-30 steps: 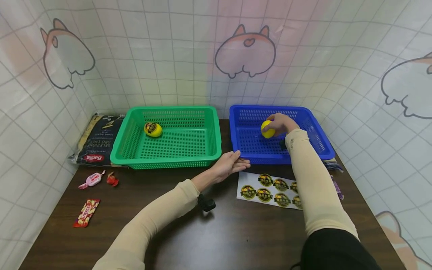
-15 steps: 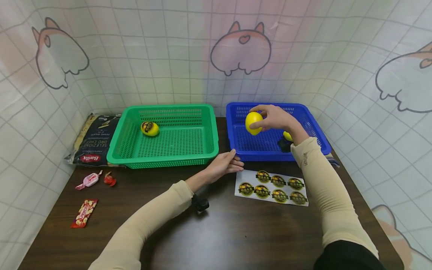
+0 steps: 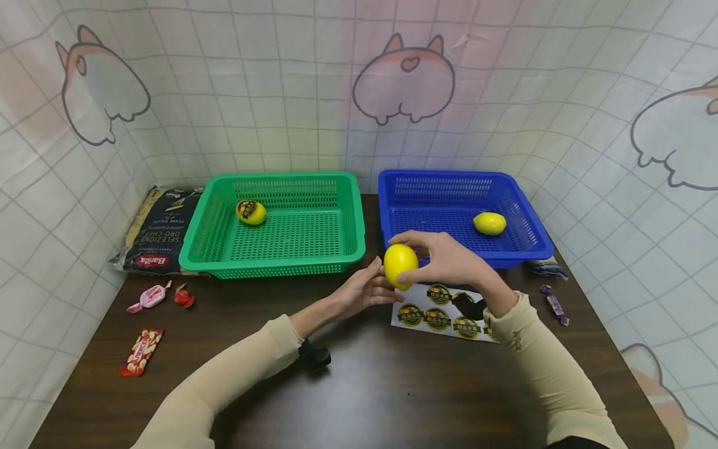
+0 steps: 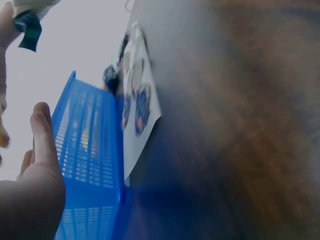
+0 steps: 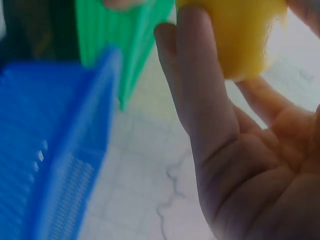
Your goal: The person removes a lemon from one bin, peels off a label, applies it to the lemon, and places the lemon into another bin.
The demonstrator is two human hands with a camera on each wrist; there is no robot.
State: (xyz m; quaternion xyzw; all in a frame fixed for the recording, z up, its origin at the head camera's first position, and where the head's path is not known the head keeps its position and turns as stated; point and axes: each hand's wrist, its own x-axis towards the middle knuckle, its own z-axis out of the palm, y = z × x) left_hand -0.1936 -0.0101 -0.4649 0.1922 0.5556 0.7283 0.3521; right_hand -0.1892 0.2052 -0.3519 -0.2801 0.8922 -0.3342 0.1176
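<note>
My right hand (image 3: 449,260) grips a yellow lemon (image 3: 401,264) in front of the blue basket, between thumb and fingers. The same lemon (image 5: 245,37) fills the top of the right wrist view. Just left of it my left hand (image 3: 361,290) is held with fingers extended, its fingertips right beside the lemon. Below both hands lies a white sheet of round stickers (image 3: 432,330), partly covered by the right wrist. Another lemon (image 3: 490,224) rests in the blue basket (image 3: 465,255). One lemon with a dark sticker (image 3: 250,212) sits in the green basket (image 3: 280,269).
A black pasta bag (image 3: 159,234) lies left of the green basket. Near it are a pink wrapped candy (image 3: 150,298), a red candy (image 3: 183,297) and a red snack packet (image 3: 142,353). A purple candy (image 3: 555,305) lies at the right. Patterned cloth walls surround the table.
My right hand has lifted the lemon out of the blue basket and brought it left and toward me, up to the left hand. The left hand has shifted slightly left and down.
</note>
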